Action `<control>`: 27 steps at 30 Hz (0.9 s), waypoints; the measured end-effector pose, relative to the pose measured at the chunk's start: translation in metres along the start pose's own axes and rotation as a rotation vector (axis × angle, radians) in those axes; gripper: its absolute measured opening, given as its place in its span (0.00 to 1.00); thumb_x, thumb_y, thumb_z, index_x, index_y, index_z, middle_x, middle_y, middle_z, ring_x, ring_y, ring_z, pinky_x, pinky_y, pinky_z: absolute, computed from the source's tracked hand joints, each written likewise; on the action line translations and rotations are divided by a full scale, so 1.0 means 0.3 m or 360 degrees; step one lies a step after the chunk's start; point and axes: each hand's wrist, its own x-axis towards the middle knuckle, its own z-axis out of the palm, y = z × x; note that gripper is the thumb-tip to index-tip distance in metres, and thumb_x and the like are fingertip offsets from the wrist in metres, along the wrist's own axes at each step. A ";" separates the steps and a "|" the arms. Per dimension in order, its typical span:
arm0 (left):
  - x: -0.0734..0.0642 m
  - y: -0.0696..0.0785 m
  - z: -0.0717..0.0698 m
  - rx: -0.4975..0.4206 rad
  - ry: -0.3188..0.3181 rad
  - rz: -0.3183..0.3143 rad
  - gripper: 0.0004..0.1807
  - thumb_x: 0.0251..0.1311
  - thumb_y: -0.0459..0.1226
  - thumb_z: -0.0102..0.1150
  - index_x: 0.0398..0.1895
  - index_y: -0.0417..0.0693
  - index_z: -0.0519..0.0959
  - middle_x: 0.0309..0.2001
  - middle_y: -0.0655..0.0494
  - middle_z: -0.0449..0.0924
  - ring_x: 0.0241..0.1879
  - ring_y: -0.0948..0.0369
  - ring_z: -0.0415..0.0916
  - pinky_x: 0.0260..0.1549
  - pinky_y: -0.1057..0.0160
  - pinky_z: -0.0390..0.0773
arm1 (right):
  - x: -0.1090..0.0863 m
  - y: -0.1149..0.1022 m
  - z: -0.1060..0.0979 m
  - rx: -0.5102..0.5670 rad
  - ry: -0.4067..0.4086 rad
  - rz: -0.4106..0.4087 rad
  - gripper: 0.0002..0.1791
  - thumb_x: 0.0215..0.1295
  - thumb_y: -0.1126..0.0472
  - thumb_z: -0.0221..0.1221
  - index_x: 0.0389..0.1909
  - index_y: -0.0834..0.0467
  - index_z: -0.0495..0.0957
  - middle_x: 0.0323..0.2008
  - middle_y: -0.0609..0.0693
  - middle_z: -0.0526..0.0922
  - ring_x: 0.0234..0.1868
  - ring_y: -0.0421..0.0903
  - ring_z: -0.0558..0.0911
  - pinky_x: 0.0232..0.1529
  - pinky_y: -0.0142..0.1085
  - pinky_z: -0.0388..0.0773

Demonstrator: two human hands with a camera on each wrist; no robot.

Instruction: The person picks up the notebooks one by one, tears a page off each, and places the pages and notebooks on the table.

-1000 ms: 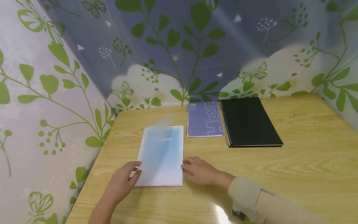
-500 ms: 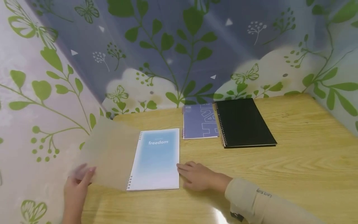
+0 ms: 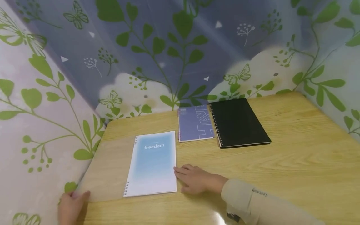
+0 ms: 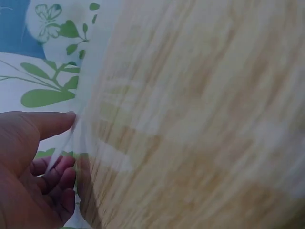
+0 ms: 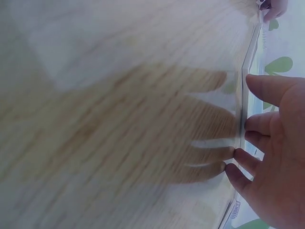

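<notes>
A spiral-bound notebook [image 3: 153, 168] with a blue-and-white page reading "freedom" lies on the wooden table. Its translucent cover [image 3: 109, 172] is folded out to the left, nearly flat over the tabletop. My left hand [image 3: 71, 206] holds that cover at its lower outer corner; in the left wrist view the thumb is on one side of the sheet's edge and the curled fingers on the other. On the opposite side, the fingertips of my right hand [image 3: 194, 180] rest against the notebook's right edge, fingers extended. The right wrist view shows those fingertips lined along the edge.
Behind the open notebook lies a smaller purple spiral notebook [image 3: 194, 123], with a larger black one [image 3: 240, 122] right beside it. The table [image 3: 295, 150] meets leaf-patterned curtain walls [image 3: 146, 78] at the back and both sides.
The left hand has swung the translucent cover from over the page out to the left and lowered it toward the table. The right hand has stayed at the notebook's right edge.
</notes>
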 end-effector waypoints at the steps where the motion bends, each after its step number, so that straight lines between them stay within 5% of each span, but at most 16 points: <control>1: 0.002 0.001 0.001 0.0046 -0.0019 0.0006 0.50 0.54 0.55 0.56 0.61 0.18 0.52 0.54 0.20 0.57 0.54 0.31 0.59 0.54 0.37 0.62 | 0.001 0.001 0.001 0.0000 0.0000 0.0003 0.35 0.66 0.46 0.47 0.71 0.54 0.51 0.73 0.46 0.48 0.71 0.48 0.54 0.67 0.50 0.57; 8: 0.006 0.018 0.030 0.0530 0.0153 0.0140 0.38 0.55 0.52 0.54 0.46 0.18 0.62 0.44 0.16 0.59 0.47 0.27 0.57 0.47 0.37 0.62 | 0.000 -0.002 0.002 0.0022 0.0003 0.0018 0.35 0.66 0.46 0.48 0.71 0.53 0.52 0.72 0.44 0.49 0.70 0.47 0.54 0.67 0.50 0.57; 12: -0.025 0.071 0.040 0.0689 0.0191 0.0234 0.35 0.57 0.50 0.51 0.47 0.20 0.63 0.47 0.17 0.59 0.49 0.27 0.56 0.48 0.36 0.60 | -0.001 -0.009 -0.001 0.0024 0.0008 0.0025 0.35 0.66 0.45 0.47 0.70 0.52 0.52 0.72 0.44 0.49 0.70 0.47 0.54 0.67 0.49 0.57; 17: -0.149 0.220 0.064 0.0748 -0.0055 0.0454 0.39 0.60 0.57 0.46 0.58 0.30 0.63 0.52 0.28 0.68 0.47 0.32 0.67 0.39 0.38 0.70 | 0.002 -0.011 -0.005 0.0048 -0.0002 0.0021 0.33 0.66 0.46 0.47 0.70 0.53 0.54 0.72 0.44 0.51 0.70 0.48 0.55 0.67 0.49 0.57; 20: -0.249 0.336 0.101 0.0754 -0.0206 0.0670 0.38 0.60 0.59 0.46 0.58 0.34 0.66 0.50 0.35 0.75 0.44 0.38 0.73 0.36 0.42 0.74 | 0.011 -0.003 -0.009 0.0063 0.0033 0.0003 0.32 0.67 0.47 0.47 0.69 0.55 0.57 0.71 0.46 0.54 0.69 0.51 0.58 0.67 0.49 0.59; 24: -0.348 0.452 0.168 0.0741 -0.0258 0.0989 0.32 0.57 0.54 0.55 0.57 0.40 0.70 0.52 0.41 0.76 0.50 0.42 0.72 0.45 0.43 0.73 | 0.023 0.007 -0.011 0.0101 0.0103 -0.0015 0.30 0.68 0.49 0.46 0.67 0.56 0.59 0.70 0.49 0.57 0.68 0.53 0.60 0.67 0.47 0.59; 27: -0.383 0.490 0.215 0.0659 -0.0405 0.1177 0.31 0.54 0.50 0.61 0.57 0.42 0.71 0.57 0.42 0.72 0.57 0.43 0.68 0.54 0.43 0.68 | 0.026 0.009 -0.011 0.0143 0.0122 -0.0018 0.29 0.68 0.49 0.46 0.67 0.55 0.59 0.70 0.50 0.57 0.68 0.53 0.60 0.68 0.46 0.58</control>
